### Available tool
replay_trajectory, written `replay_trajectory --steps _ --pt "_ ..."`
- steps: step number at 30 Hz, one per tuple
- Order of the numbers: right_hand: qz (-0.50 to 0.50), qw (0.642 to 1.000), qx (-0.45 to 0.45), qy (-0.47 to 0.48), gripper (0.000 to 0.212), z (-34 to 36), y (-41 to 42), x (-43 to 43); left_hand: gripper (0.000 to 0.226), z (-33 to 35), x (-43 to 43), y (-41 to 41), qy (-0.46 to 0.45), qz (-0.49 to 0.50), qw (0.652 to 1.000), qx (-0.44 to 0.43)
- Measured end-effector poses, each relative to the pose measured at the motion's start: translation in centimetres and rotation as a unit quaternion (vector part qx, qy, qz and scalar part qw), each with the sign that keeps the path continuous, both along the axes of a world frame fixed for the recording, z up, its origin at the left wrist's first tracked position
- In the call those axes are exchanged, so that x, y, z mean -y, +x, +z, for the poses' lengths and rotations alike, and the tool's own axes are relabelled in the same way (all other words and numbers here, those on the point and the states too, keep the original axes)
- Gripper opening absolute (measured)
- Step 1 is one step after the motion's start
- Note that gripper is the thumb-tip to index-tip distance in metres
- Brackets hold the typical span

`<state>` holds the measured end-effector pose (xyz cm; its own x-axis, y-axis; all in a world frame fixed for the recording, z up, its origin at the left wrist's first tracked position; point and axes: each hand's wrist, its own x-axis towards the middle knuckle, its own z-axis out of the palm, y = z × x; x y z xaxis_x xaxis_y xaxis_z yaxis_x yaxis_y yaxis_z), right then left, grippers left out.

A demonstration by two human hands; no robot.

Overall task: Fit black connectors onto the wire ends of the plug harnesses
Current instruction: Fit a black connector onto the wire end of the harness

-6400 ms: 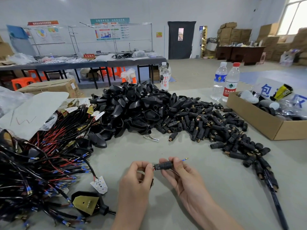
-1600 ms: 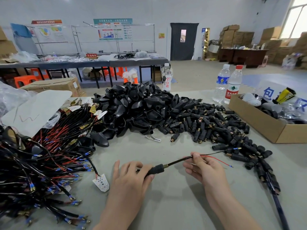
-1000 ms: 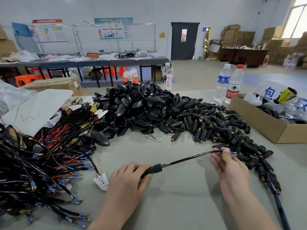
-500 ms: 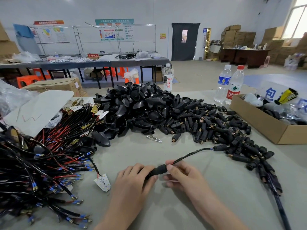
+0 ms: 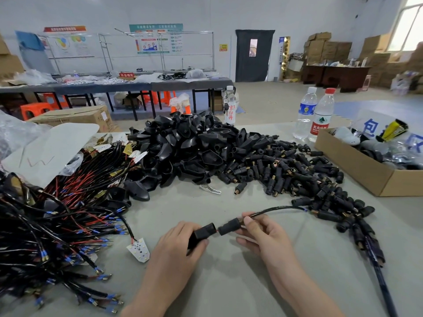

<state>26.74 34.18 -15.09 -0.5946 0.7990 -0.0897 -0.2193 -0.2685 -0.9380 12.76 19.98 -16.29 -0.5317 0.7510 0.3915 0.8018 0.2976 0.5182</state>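
My left hand (image 5: 176, 255) grips a black connector piece (image 5: 202, 233) near the table's front middle. My right hand (image 5: 263, 234) pinches a second black connector piece (image 5: 230, 226) just to its right. A short stretch of red wire shows in the gap between the two pieces. A black cable (image 5: 278, 209) runs from the right piece up and right, ending in a blue tip by the connector pile (image 5: 297, 177). A tangle of wire harnesses (image 5: 52, 216) with red and black leads and blue terminals lies at the left.
A heap of black plug shells (image 5: 192, 147) sits at the table's centre back. A cardboard box (image 5: 366, 165) stands at right, two water bottles (image 5: 314, 115) behind it. A white LED board (image 5: 139, 250) and a metal clip (image 5: 210, 189) lie on the grey table.
My right hand came back from the cable's far end to the connector at my left hand. The connector now shows as two pieces slightly apart, with red wire between them.
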Motion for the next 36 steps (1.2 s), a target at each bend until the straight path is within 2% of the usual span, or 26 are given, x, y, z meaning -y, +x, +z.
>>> replay_trajectory --steps 14,20,28,36 --pt "-0.06 0.998 -0.006 0.036 0.01 -0.13 0.0 -0.26 0.019 -0.28 -0.27 0.09 0.025 -0.041 0.999 -0.008" --pt "0.009 1.0 -0.027 -0.004 0.012 -0.09 -0.05 -0.1 0.018 -0.37 -0.33 0.09 0.026 -0.043 0.999 -0.006" --pt "-0.031 0.997 -0.053 -0.048 0.014 -0.27 -0.04 -0.18 0.016 -0.35 -0.42 0.26 0.032 -0.064 0.997 -0.005" --pt "-0.03 0.998 -0.037 -0.031 0.012 -0.21 0.08 -0.09 0.017 -0.35 -0.3 0.24 0.029 -0.071 0.997 -0.004"
